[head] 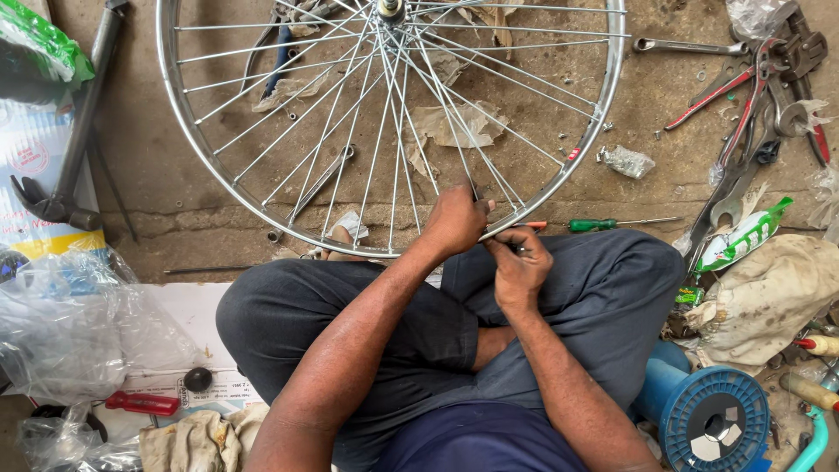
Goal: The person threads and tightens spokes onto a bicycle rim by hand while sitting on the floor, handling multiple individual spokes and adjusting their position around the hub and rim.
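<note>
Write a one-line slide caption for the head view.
Seated cross-legged, a person steadies a spoked bicycle wheel with the left hand while the right hand works at its rim.

Soft even daylight, faint shadows, sharp focus, edges perhaps slightly bowed

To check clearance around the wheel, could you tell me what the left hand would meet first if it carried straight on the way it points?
The left hand points up and away, already at the rim. Going on, it would likely meet the spokes first, though depth is unclear.
</note>
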